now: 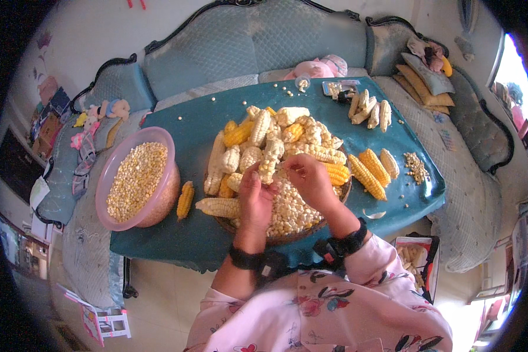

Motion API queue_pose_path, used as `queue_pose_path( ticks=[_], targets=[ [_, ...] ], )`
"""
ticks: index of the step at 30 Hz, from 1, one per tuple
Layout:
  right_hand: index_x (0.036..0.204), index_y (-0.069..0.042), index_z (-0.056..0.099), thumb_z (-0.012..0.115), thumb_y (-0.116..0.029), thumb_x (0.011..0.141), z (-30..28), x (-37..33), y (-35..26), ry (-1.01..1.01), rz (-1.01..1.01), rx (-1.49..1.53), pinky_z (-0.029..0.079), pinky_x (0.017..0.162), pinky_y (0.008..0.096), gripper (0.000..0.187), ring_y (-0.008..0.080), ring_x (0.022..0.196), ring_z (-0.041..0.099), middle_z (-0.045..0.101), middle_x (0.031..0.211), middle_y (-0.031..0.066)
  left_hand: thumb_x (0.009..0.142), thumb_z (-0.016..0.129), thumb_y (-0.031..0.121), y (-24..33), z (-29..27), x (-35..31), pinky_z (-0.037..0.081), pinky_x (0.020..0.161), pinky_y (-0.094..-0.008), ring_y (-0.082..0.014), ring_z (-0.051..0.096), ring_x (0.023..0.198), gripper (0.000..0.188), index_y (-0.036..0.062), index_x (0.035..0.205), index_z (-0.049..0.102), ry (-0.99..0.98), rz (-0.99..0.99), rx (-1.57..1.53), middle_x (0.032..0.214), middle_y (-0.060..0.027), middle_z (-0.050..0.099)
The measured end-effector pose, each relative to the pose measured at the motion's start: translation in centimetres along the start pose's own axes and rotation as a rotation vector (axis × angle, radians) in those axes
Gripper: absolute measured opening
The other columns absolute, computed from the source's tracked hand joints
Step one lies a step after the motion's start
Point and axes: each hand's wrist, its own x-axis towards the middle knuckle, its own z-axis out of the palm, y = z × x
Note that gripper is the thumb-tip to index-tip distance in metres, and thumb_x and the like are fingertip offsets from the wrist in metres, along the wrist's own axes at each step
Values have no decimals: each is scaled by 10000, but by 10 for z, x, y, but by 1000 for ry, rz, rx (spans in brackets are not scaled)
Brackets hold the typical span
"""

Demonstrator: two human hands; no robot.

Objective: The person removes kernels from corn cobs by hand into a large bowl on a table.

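Indoors, a pale corn cob point(271, 157) is held nearly upright by the left hand point(256, 200), its fingers clamped around the lower end, above a round basket point(348, 192) set by the middle of the near edge of a teal-covered surface point(188, 138). The right hand point(311, 183) is held just beside the cob, its fingers curled; whether anything is pinched between them cannot be told. Loose kernels point(293, 210) are heaped in the basket's near part, with more cobs point(260, 128) piled behind. At the left edge, a pink basin point(169, 193) is filled with kernels, a single yellow cob point(185, 200) laid near it. Bare cobs point(365, 110) are grouped near the far right corner; toward the right edge, a small kernel pile point(416, 168) is seen.
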Motion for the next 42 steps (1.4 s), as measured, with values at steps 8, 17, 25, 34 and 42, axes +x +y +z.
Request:
queue_pose_path(
  ticks=[8, 17, 25, 34, 42],
  targets=[
    [1058, -3, 484, 578, -159, 812, -6, -10, 3, -27, 190, 605, 458, 699, 260, 306, 115, 825, 532, 558, 946, 65, 860, 461, 175, 2, 10, -7, 431, 681, -238, -120, 509, 877, 301, 20, 1118, 482, 20, -14, 577, 1039, -56, 531],
    [1062, -93, 462, 494, -214, 842, -122, -46, 24, 500, 489, 613, 420, 532, 220, 252, 94, 653, 491, 528, 851, 18, 852, 456, 97, -5, 19, -9, 438, 710, -255, -142, 507, 865, 322, 27, 1166, 460, -58, 150, 855, 995, -81, 525],
    [981, -111, 537, 410, -302, 873, -224, -134, 75, 804, 634, 662, 376, 434, 199, 254, 88, 542, 496, 537, 729, -13, 877, 441, 160, -11, 12, -9, 403, 640, -209, -89, 482, 751, 292, 49, 1145, 473, -28, 146, 920, 898, -33, 542],
    [1060, -70, 509, 519, -336, 812, -318, -320, 119, 877, 934, 69, 457, 656, 321, 365, 182, 792, 546, 551, 873, 46, 866, 447, 74, -12, 14, -8, 415, 663, -212, -95, 498, 754, 250, 3, 1100, 499, -94, 179, 979, 849, -45, 545],
    [907, -10, 578, 508, -286, 838, -331, -373, 142, 739, 963, -569, 428, 702, 317, 293, 234, 780, 565, 610, 828, 119, 887, 415, 140, -12, 22, -9, 411, 681, -235, -115, 500, 773, 260, 6, 1100, 483, -30, 203, 880, 865, -51, 546]
  ],
)
